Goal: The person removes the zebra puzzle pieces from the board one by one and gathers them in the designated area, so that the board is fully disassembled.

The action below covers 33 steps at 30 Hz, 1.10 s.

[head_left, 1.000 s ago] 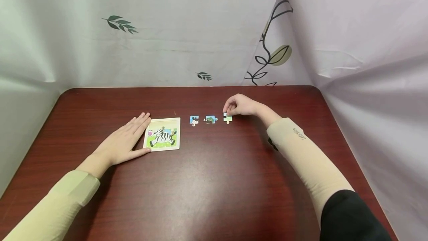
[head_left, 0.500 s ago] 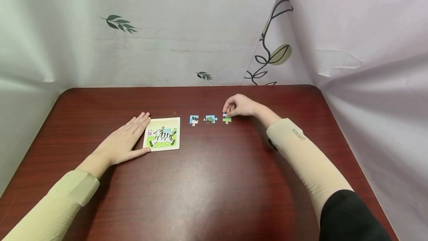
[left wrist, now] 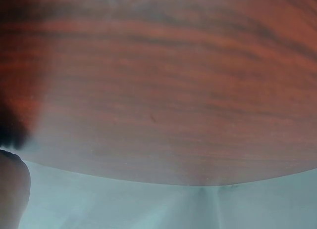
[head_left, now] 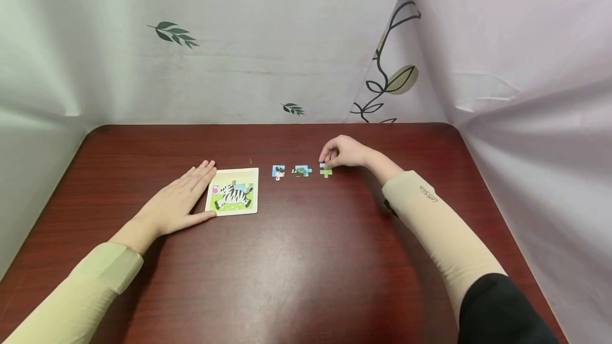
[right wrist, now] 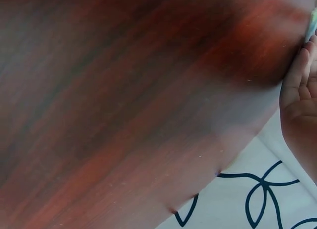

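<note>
In the head view my left hand (head_left: pixel 174 200) lies flat with straight fingers, thumb and index finger framing the left edge of a square zebra puzzle tray (head_left: pixel 255 195). Part of the zebra picture is fitted inside it; the tray's upper part is bare. To the right, my right hand (head_left: pixel 346 152) pinches a blue and green jigsaw piece (head_left: pixel 326 172) by its upper edge with thumb and fingertips, close over the table. The fingertips partly cover this piece. The right wrist view catches only the edge of the right hand (right wrist: pixel 301 98).
Two more jigsaw pieces lie in a row between tray and right hand: one with the zebra's head (head_left: pixel 278 171), one with a green bush (head_left: pixel 301 170). The dark red wooden table (head_left: pixel 287 259) ends at a pale curtain (head_left: pixel 239 68) behind.
The pinched jigsaw piece has tilted slightly; the pale glare on its upper part has gone and its blue and green print shows. Both hands stay nearly where they were.
</note>
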Each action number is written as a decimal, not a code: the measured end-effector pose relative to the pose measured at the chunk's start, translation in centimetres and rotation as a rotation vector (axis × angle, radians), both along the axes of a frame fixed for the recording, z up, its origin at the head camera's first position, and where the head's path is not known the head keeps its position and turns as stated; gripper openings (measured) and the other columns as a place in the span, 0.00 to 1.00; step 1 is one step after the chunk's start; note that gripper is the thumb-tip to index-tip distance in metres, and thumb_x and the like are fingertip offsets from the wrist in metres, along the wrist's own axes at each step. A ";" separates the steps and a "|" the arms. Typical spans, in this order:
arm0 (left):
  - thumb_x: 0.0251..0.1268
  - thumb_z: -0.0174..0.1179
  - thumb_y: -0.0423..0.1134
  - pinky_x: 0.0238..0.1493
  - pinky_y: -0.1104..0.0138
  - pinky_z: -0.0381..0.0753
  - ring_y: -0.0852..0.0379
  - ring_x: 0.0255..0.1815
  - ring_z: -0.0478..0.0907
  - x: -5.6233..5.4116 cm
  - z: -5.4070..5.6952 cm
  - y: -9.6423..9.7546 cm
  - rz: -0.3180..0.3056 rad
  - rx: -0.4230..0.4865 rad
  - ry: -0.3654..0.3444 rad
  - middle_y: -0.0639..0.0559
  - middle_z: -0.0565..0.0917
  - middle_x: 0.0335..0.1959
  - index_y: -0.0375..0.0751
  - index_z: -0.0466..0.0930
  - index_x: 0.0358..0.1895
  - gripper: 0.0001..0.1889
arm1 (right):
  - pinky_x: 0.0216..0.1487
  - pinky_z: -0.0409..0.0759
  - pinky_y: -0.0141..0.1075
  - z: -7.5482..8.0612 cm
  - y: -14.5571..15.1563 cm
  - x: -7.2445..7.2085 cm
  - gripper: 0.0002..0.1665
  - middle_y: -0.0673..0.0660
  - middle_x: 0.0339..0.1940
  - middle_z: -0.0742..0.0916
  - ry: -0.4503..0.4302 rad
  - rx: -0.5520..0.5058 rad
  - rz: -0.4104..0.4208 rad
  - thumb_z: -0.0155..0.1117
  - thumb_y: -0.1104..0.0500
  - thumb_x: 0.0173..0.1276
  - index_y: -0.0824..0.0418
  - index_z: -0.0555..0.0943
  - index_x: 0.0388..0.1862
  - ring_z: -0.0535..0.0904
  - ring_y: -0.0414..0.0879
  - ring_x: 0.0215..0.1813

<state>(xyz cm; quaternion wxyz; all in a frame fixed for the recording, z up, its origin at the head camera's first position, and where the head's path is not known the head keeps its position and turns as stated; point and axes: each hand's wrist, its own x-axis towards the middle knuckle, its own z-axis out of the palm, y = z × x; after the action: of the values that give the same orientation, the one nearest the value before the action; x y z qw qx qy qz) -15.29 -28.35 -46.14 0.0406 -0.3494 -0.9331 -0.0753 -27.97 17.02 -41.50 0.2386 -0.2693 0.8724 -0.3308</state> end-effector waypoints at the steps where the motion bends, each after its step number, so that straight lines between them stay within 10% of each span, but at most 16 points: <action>1: 0.70 0.66 0.60 0.89 0.72 0.31 0.39 0.89 0.53 0.0 0.0 0.0 -0.001 0.000 0.001 0.32 0.58 0.86 0.28 0.53 0.84 0.53 | 0.42 0.82 0.29 0.1 0.0 -0.1 0.07 0.55 0.33 0.91 0.003 -0.003 -0.002 0.73 0.69 0.67 0.66 0.90 0.43 0.82 0.38 0.35; 33: 0.70 0.66 0.61 0.88 0.74 0.29 0.38 0.88 0.53 -0.3 -0.2 0.2 0.005 -0.004 -0.006 0.32 0.57 0.86 0.28 0.52 0.84 0.53 | 0.47 0.86 0.29 2.1 -10.3 1.0 0.07 0.56 0.38 0.93 0.020 -0.103 0.175 0.72 0.65 0.69 0.65 0.90 0.44 0.87 0.42 0.40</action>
<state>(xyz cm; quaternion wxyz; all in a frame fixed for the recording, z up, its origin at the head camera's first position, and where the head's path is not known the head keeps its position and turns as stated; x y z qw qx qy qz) -15.59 -28.14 -46.31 0.0374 -0.3469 -0.9342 -0.0745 -26.93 6.70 -39.40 0.2440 -0.3597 0.8297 -0.3502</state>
